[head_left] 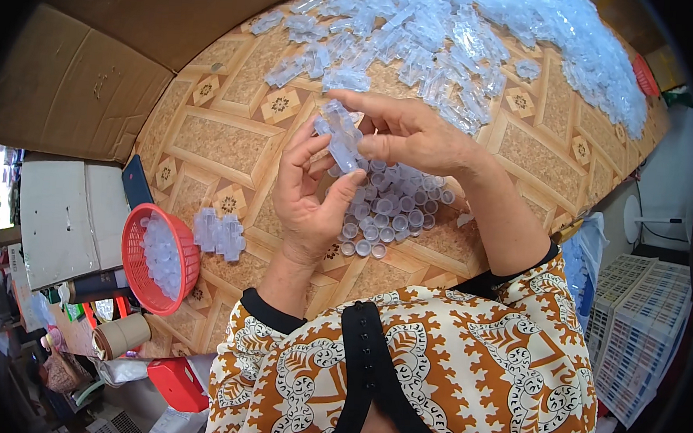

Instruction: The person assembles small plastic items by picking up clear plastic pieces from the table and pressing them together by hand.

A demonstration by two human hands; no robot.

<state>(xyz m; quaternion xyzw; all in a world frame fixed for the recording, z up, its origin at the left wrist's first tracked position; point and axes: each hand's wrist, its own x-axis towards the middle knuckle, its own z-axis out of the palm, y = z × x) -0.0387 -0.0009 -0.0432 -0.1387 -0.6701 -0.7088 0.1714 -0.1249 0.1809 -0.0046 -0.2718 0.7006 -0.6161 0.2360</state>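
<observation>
In front of my chest, my left hand [308, 202] grips a small cluster of clear plastic tube-like pieces [341, 137], its thumb and fingers on either side. The cluster is tilted. My right hand [415, 135] reaches over from the right; its index finger lies along the top end and its thumb presses the side of the same pieces. Its other fingers are curled and partly hidden. Just below the hands, a pile of small round clear caps [384, 217] is spread on the table. A row of similar clear pieces [218, 234] lies to the left.
A red plastic basket [193, 264] holding small translucent parts stands at the table's left edge. Large heaps of clear plastic pieces [421, 38] cover the far side of the patterned table [224, 141]. Cardboard [102, 66] walls the far left. Printed stacks [641, 322] stand at right.
</observation>
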